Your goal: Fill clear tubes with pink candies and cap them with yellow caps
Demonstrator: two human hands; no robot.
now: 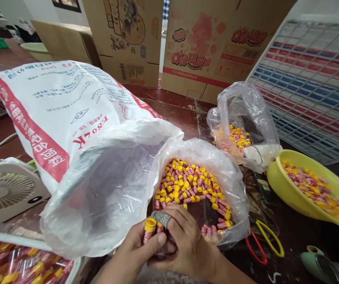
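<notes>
In the lower middle, my left hand (136, 246) is closed around a small red-and-white patterned piece with a yellow ring-shaped top (149, 225). My right hand (189, 244) presses against it from the right, fingers curled, with a grey fabric wrap (161, 218) on one finger. A second red-patterned piece (159, 228) shows between the hands; what the right fingers grip is mostly hidden. Just beyond them, an open clear plastic bag (234, 193) holds many yellow-topped red pieces (184, 181). To the left, a large white sack (77, 106) lies open with clear plastic tubes (128, 193) inside.
At right are a yellow basin (308, 209) of similar pieces, another plastic bag (248, 114), and red (258, 250) and yellow loops (271, 238). A white fan (8, 189) and a tub of filled tubes (24, 262) stand left. Cardboard boxes (211, 51) and a white rack (308, 83) line the back.
</notes>
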